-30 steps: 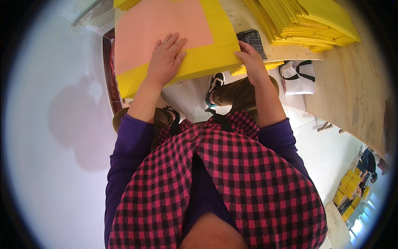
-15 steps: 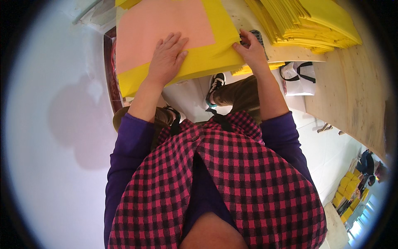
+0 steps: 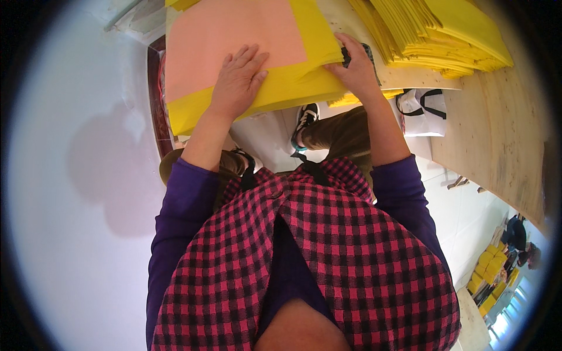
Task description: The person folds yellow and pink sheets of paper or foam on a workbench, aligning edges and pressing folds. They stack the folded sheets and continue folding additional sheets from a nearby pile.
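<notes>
A yellow fabric piece (image 3: pixel 257 96) with a large pink rectangular panel (image 3: pixel 234 29) lies across the work surface in front of me. My left hand (image 3: pixel 237 82) rests flat over the panel's lower border, fingers stretched and palm down. At the fabric's right edge is my right hand (image 3: pixel 355 67), its thumb and index finger spread apart and the thumb touching the yellow cloth. The other fingers of that hand are partly hidden. Small wrinkles run in the cloth near the thumb. A dark object (image 3: pixel 370 54), only partly visible, sits just behind the right hand.
Thick stacks of folded yellow fabric (image 3: pixel 433 35) stand on the wooden table (image 3: pixel 492 123) at the far right. Below its edge is a white bag (image 3: pixel 424 117) with black handles. A white wall (image 3: pixel 70 193) closes the left side. Yellow bundles (image 3: pixel 489 266) lie farther off at lower right.
My right hand's thumb and index finger have spread wider at the fabric's edge, and the cloth there has wrinkled a little. The left hand stays almost in place on the panel.
</notes>
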Motion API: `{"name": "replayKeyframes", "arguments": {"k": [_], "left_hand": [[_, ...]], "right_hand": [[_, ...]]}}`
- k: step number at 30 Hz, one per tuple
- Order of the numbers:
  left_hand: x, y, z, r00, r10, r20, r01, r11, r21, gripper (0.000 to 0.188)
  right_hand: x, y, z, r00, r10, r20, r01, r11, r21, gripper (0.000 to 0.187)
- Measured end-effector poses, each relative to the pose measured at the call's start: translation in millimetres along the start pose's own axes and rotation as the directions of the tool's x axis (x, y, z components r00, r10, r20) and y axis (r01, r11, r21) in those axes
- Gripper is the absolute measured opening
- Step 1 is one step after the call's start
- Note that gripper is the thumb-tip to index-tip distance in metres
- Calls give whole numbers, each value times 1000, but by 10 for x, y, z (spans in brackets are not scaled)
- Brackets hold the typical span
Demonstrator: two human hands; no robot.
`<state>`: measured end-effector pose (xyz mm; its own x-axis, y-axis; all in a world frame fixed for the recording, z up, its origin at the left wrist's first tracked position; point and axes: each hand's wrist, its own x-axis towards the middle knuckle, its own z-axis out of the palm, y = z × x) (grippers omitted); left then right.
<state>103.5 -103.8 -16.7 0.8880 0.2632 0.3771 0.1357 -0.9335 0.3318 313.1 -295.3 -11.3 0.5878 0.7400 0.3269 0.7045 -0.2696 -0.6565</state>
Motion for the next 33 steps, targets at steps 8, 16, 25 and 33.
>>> {"name": "replayKeyframes", "arguments": {"k": [8, 16, 25, 33], "left_hand": [[-5, -4, -12, 1000, 2, -2, -2, 1000, 2, 39], [-8, -4, 2, 1000, -5, 3, 5, 1000, -1, 40], [-15, -8, -2, 1000, -8, 6, 8, 1000, 2, 40], [-6, 9, -8, 1000, -12, 16, 12, 1000, 12, 41]], "right_hand": [[35, -15, 38, 997, -72, -33, 71, 997, -10, 51], [73, -23, 56, 993, -107, -46, 106, 994, -19, 44], [-79, -117, 20, 992, -80, -98, 66, 988, -141, 54], [-159, -74, -10, 993, -103, -62, 95, 988, -119, 59]]}}
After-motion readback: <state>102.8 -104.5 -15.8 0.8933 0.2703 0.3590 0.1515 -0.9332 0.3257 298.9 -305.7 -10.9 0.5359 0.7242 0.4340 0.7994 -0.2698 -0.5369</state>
